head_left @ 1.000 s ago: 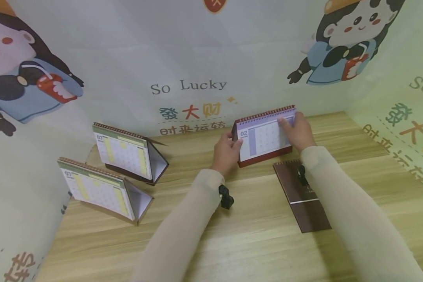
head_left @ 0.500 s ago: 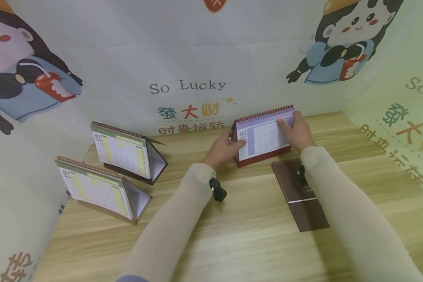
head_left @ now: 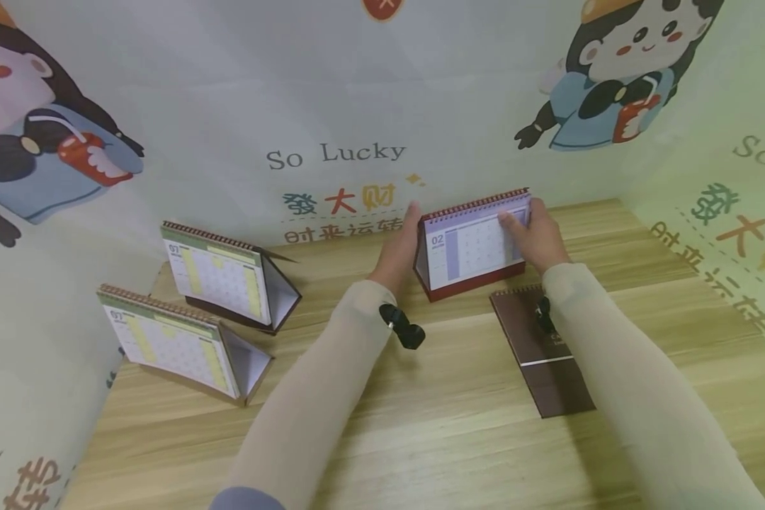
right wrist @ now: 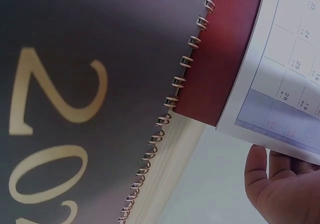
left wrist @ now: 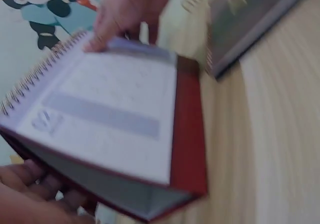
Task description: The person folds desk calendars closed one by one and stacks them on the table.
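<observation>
A desk calendar (head_left: pixel 478 244) with a red base, a spiral top and a purple-edged "02" page stands upright at the back of the table. My right hand (head_left: pixel 540 237) grips its right edge, thumb over the front page and the other fingers behind. Beside the left edge is my left hand (head_left: pixel 398 248), its thumb off the page. The left wrist view shows the fingers of this left hand (left wrist: pixel 47 191) at the back panel of the tent-shaped stand. Under my right forearm lies a dark brown spiral calendar (head_left: pixel 535 354), flat on the table.
Two more desk calendars with green-and-yellow "07" pages stand at the left, a rear one (head_left: pixel 219 276) and a front one (head_left: pixel 166 340). A printed white backdrop (head_left: pixel 338 85) rises directly behind the wooden table (head_left: pixel 433 425).
My left hand has taken its thumb off the calendar's front page and shifted behind its left edge, fingertips higher. My right hand keeps its grip, and the calendar stays nearly in place.
</observation>
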`<state>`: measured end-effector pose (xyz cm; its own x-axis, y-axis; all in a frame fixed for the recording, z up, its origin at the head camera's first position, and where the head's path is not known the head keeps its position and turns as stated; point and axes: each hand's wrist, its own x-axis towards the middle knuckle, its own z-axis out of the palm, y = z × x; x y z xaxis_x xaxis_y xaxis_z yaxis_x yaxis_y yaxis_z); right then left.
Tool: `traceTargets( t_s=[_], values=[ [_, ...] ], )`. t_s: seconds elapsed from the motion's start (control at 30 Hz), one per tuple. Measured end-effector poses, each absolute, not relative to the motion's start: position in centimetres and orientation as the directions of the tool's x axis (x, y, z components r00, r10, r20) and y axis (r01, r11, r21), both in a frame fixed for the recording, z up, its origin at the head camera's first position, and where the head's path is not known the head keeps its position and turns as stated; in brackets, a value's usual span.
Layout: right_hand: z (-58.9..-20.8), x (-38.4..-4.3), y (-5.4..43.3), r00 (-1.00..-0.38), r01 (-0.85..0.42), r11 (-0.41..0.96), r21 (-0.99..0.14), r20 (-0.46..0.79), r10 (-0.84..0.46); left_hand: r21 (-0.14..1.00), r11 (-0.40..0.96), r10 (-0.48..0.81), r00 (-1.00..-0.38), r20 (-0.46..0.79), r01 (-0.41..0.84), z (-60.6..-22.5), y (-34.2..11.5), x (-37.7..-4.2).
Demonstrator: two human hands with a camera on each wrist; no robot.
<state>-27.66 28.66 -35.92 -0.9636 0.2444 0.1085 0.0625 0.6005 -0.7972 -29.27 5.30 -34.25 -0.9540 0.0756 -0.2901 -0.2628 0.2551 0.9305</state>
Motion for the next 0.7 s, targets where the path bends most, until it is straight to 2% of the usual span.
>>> traceTargets(
  t_s=[0.13,0.37,0.5,0.7],
  values=[
    [-36.0,-27.7,28.6,-0.965,0.071,0.602,-0.795,0.099,0.245,0.940,0.145,0.044,-0.947,-0.317,-0.308,-33.5,6.2,-29.4],
    [-36.2,-27.9,28.6,-0.967,0.069,0.598,-0.798,0.094,0.238,0.947,0.159,0.003,-0.960,-0.282,-0.278,-33.1,6.7,-29.6],
    [-36.1,-27.9,28.6,-0.966,0.076,0.590,-0.804,0.087,0.243,0.963,0.154,0.025,-0.973,-0.229,-0.222,-32.9,6.6,-29.6],
    [-36.0,-27.9,28.6,-0.965,0.087,0.588,-0.804,0.078,0.250,0.965,0.134,0.051,-0.971,-0.233,-0.224,-32.3,6.6,-29.7]
  ],
)
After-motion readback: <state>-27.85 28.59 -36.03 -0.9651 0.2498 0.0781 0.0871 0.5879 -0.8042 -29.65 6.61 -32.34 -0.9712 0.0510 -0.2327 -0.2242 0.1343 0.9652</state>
